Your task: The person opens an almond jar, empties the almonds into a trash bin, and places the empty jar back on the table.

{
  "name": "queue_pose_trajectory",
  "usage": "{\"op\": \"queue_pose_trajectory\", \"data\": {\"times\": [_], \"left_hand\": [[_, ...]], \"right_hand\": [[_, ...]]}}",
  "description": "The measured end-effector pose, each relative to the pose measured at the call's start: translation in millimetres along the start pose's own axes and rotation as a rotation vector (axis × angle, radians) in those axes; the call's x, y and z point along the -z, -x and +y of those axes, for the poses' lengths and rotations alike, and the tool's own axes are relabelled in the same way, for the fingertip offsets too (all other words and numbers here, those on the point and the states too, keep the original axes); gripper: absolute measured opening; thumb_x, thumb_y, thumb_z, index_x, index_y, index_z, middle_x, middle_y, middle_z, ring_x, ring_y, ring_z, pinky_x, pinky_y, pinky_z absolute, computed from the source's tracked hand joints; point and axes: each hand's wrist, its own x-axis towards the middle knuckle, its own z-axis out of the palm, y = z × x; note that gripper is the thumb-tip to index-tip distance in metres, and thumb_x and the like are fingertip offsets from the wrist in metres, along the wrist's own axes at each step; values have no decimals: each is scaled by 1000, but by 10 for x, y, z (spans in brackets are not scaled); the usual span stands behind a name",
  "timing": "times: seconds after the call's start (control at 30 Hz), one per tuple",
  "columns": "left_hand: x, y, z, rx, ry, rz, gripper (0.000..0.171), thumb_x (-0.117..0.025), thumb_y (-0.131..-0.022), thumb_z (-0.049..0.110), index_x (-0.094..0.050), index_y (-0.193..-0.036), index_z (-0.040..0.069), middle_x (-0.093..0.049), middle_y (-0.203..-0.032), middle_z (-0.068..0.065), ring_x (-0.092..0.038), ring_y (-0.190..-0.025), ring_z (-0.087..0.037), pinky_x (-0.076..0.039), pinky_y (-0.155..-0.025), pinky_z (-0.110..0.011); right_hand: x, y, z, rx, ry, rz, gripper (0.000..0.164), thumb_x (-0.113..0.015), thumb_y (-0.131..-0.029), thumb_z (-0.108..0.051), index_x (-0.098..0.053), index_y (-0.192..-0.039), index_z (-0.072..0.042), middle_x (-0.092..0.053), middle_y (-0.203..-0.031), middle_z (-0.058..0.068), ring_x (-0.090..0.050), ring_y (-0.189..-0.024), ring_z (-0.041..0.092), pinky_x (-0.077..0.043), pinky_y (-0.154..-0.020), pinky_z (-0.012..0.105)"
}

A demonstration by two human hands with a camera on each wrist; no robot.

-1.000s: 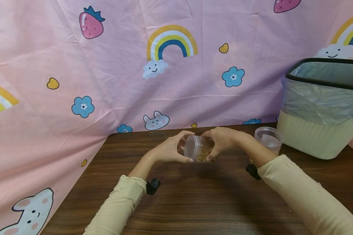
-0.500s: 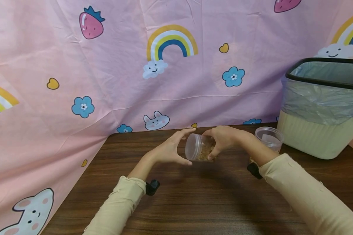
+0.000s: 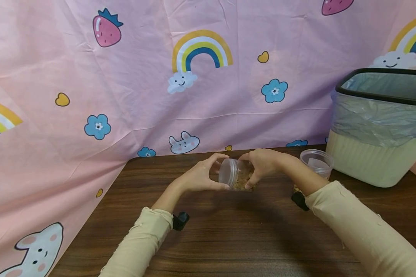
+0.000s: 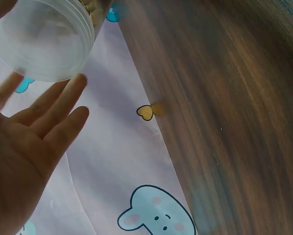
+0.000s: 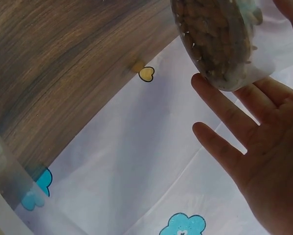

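Head view: my right hand point(image 3: 265, 166) clamps the jar point(image 3: 241, 177) sideways, lid point(image 3: 224, 174) facing 9 o'clock, second jar point(image 3: 317, 163) beyond at 3. Left hand point(image 3: 199, 175) pinches the lid rim. Reads as lid-turning, direction unclear; next probably calls for right steady, left twisting.

The right forearm point(image 3: 298, 174) hides part of the standing jar point(image 3: 321, 164); the head view's right edge cuts off the bag-lined bin point(image 3: 369, 161). Both wrist views crop the lidded jar point(image 3: 228, 174), its brown contents point(image 5: 212, 34) too blurred to identify.
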Motion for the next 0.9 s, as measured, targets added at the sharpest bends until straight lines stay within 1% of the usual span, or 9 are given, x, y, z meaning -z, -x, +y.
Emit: {"op": "queue_pose_trajectory", "data": {"times": [0.2,0.33,0.4,0.5,0.6,0.67,0.73,0.8,0.9], "left_hand": [[-14,15,24,126,39,-34,66,-66,-81,44,-34,-134,23,-61,-101,-6,-63,-86,-12,-50,-74,-30],[-22,19,39,178,10,-29,64,-61,-83,49,-35,-135,21,-60,-98,-5,-62,-85,-13,-50,-74,-31],[-26,22,41,180,9,-26,66,-61,-83,49,-34,-136,22,-60,-103,-6,-62,-89,-15,-49,-77,-33],[-31,25,29,128,-6,-2,77,-68,-78,47,-28,-140,25,-53,-119,-7,-55,-105,-16,-45,-86,-38],[-42,18,-5,5,-34,25,93,-79,-69,40,-22,-142,29,-39,-135,-3,-43,-119,-15,-38,-95,-40],[-50,8,-28,-80,-52,39,101,-85,-63,33,-22,-142,30,-32,-138,1,-37,-123,-14,-35,-97,-41],[-63,-6,-46,-151,-57,46,102,-88,-60,25,-26,-141,29,-32,-136,4,-37,-121,-13,-36,-97,-39],[-72,-15,-50,-186,-61,54,99,-88,-59,20,-29,-138,27,-34,-133,5,-39,-120,-13,-37,-96,-37],[-72,-27,-40,-185,-52,50,94,-88,-59,17,-33,-135,25,-37,-130,3,-42,-118,-14,-40,-93,-36]], "right_hand": [[0,-5,3,8,2,-3,84,-80,-64,-48,-49,-129,-4,-61,-103,1,-57,-89,14,-48,-77,34],[2,1,-3,13,9,-2,84,-80,-64,-48,-49,-129,-4,-61,-103,1,-57,-89,14,-48,-77,34],[3,3,0,13,10,0,84,-80,-64,-48,-49,-129,-3,-61,-104,1,-57,-89,14,-48,-77,34],[6,5,4,6,8,-1,85,-80,-64,-47,-49,-129,-3,-61,-103,2,-57,-89,15,-48,-77,35],[10,7,9,-7,1,-3,86,-80,-64,-47,-48,-130,-3,-60,-105,2,-57,-90,15,-48,-78,36],[13,8,9,-15,-3,-6,87,-80,-63,-47,-47,-131,-3,-60,-106,3,-57,-92,16,-48,-79,36],[17,9,13,-8,-7,-7,87,-80,-64,-47,-47,-131,-2,-60,-107,3,-57,-92,17,-48,-78,37],[23,9,10,-4,-4,-9,87,-80,-64,-48,-47,-131,-2,-60,-105,3,-57,-91,17,-48,-78,37],[31,5,-1,1,1,-12,86,-80,-64,-48,-48,-130,-3,-61,-103,3,-58,-88,16,-49,-76,36]]}}
